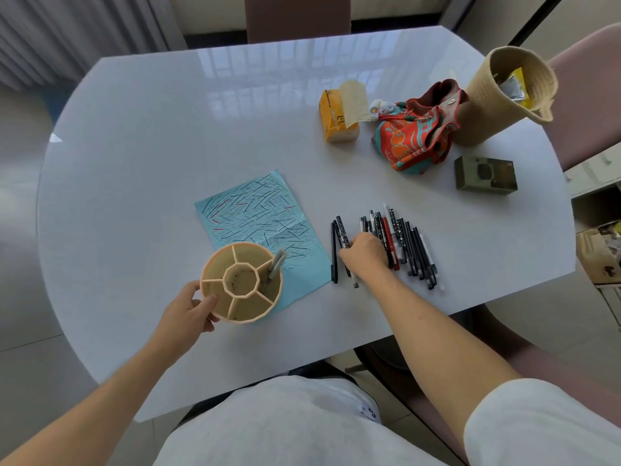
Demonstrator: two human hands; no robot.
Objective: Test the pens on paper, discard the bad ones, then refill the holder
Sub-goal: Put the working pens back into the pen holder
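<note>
the right hand (364,252) has its fingers curled down onto the black pens at the left end of the row of loose pens (400,245), apparently gathering 1 or 2; i cannot tell how many it actually grips. the left hand (190,309) grasps the rim of the round peach plastic pen holder (242,282), thumb on its wall, steadying it at the near corner of the light blue paper sheet (258,223).

the sheet is covered in black and a few red strokes, so testing looks finished. refilling seems barely begun: 1 grey pen (277,264) stands in 1 of the holder's 6 compartments, while roughly 17 pens lie on the glossy white table (168,129). discards i cannot make out.
</note>
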